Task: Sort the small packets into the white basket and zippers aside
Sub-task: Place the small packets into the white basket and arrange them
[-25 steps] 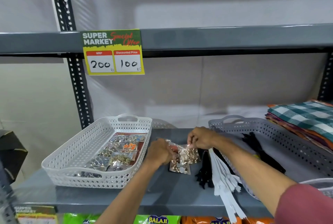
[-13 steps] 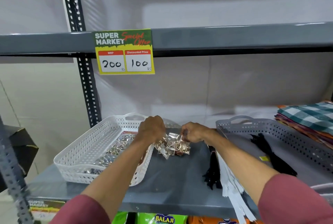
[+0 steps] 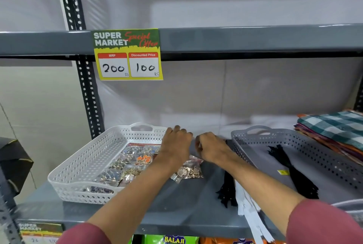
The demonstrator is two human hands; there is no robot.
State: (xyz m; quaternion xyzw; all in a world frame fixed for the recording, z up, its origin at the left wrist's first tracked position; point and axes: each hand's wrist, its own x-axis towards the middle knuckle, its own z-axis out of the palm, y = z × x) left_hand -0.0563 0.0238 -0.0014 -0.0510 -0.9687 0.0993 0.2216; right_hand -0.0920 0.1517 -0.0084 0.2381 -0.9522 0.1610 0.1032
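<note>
Head cam, left hand (image 3: 177, 141) & right hand (image 3: 211, 147) curled over packets (image 3: 187, 171) by white basket (image 3: 84, 161), grip unclear

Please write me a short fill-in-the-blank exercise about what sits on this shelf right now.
1. The white basket holds small ____ of shiny trinkets.
2. The price sign gives a discounted price of ____.
3. Black zippers lie inside the ____ basket.
4. The folded checked cloth lies at the far ____ of the shelf.

Missing words: packets; 100; grey; right
</note>
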